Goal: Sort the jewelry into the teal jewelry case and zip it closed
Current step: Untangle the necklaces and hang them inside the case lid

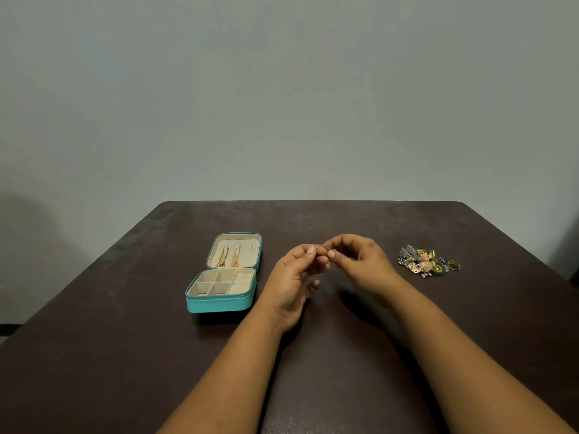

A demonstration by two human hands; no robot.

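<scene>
Both hands, left and right, pinched a thin chain right of the open case, probably to straighten it for hanging in the lid.

Your left hand and right hand are bare: no gloves, rings, bracelets or watch are visible. Both forearms are uncovered to the lower frame edge; no sleeve shows. Fingernails are short and unpainted.
</scene>
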